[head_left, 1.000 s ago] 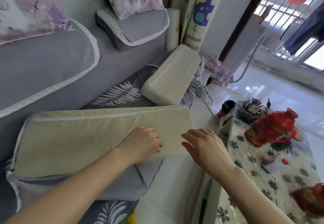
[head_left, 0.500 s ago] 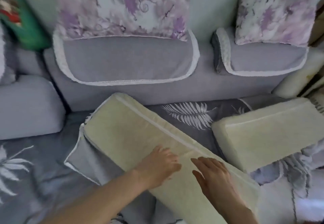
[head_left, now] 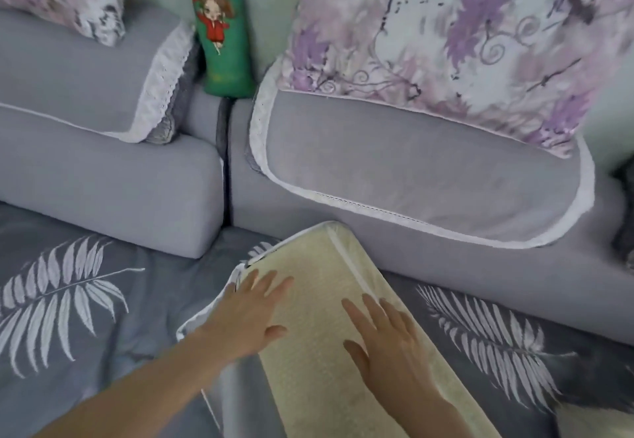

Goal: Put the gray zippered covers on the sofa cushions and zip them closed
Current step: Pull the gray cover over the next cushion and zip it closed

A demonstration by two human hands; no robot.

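A long cream foam cushion [head_left: 319, 362] lies diagonally on the sofa seat, its far end against the grey backrest. A gray zippered cover [head_left: 219, 386] with white piping lies bunched under and along its left side. My left hand [head_left: 250, 314] lies flat with spread fingers on the cushion's upper left edge. My right hand [head_left: 387, 341] presses flat on the cushion's right side, fingers straight. A second cream cushion [head_left: 593, 420] shows only as a corner at the bottom right.
The seat is covered by a dark grey sheet with white leaf prints [head_left: 68, 300]. Grey back cushions with lace-edged covers [head_left: 429, 177] and purple floral pillows [head_left: 463, 36] line the back. A green cartoon-print bolster [head_left: 223, 33] stands between them.
The view has swung left along the sofa. Both hands have slid up the cushion toward its far end and now lie flat with fingers spread; the left was loosely curled before.
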